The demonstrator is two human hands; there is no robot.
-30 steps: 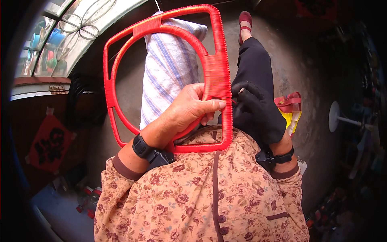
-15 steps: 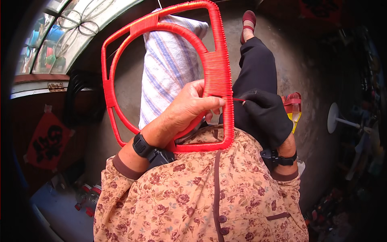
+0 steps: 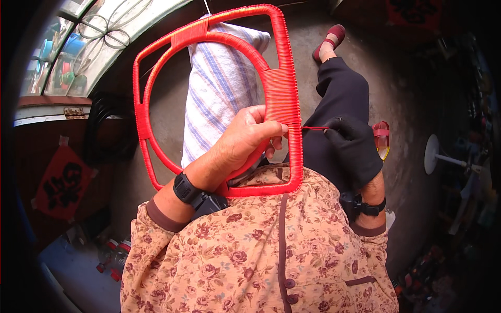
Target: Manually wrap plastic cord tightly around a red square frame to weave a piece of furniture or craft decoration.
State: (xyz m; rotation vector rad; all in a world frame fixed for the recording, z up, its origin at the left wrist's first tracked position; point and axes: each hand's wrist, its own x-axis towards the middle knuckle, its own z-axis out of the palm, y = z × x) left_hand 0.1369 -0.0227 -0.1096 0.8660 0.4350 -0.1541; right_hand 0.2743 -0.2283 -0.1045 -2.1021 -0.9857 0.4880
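Observation:
A squarish frame [image 3: 282, 94] with an inner ring, closely wound in red cord, stands upright before my body. My bare left hand [image 3: 242, 138] grips its right side from inside the ring, with thumb and fingers around the wound bar. My right hand [image 3: 354, 151], in a black glove, is closed on a thin red cord [image 3: 314, 128] just right of the frame. The cord runs taut from the bar's outer edge to those fingers. Behind the frame, a white cloth with blue stripes [image 3: 219, 88] covers something long whose shape is hidden.
My outstretched leg ends in a maroon shoe [image 3: 330, 43] on the grey floor [image 3: 391, 68]. To the right stands a white disc on a rod [image 3: 431, 154]. Red-lidded clear containers [image 3: 107, 255] sit lower left. A window with a curled metal grille [image 3: 104, 31] is upper left.
My right hand has moved slightly right, away from the frame, and a longer stretch of red cord shows. The shoe has shifted right. My left hand keeps its grip.

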